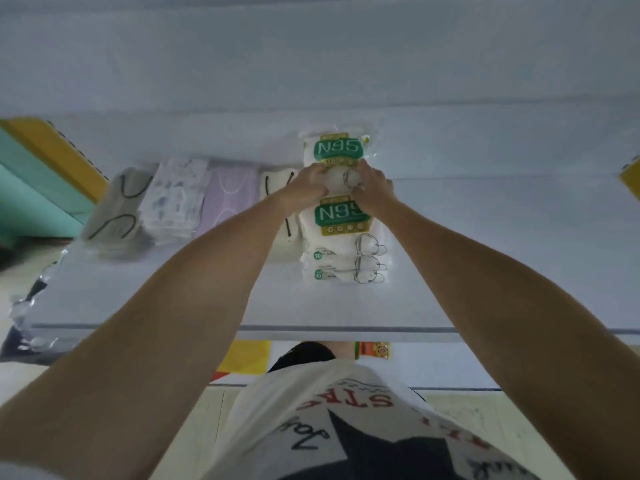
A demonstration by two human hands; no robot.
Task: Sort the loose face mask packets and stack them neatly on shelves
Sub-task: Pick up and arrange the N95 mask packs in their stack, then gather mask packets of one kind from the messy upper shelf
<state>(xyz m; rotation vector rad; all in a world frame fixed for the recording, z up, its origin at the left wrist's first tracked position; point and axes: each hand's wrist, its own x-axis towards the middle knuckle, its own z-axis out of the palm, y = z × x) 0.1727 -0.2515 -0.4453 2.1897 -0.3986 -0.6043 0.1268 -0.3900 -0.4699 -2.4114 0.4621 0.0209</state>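
Closest to the lens, at the bottom of the frame, was a white T-shirt (346, 427) with red letters and a dark star. Two bare forearms ran from it toward the upper middle of the frame. The left hand (304, 188) and right hand (372, 192) met there, side by side. Both were grasping the top N95 packet (337, 150), fingers curled over its lower part, the left hand at its left edge and the right at its right edge. That packet showed a green label with a gold band and sat toward the back of a pale shelf (485, 271).

Directly below the hands in the frame lay the N95 stack (343, 237), several matching white packets piled together, the top one partly under the knuckles.

Left of the stack, a row of other mask piles stood on the same shelf:
- a cream pile (277, 188) with black ear loops, just beside the stack
- a lilac pile (232, 195)
- a white patterned pile (173, 199)
- a grey pile (117, 209) with black loops

At the upper left of the frame were teal and yellow boxes (34, 168). Crinkled clear wrappers (27, 306) lay at the lower left edge. Under the shelf's front lip, a yellow pack (247, 356) and an orange pack (375, 351) showed.
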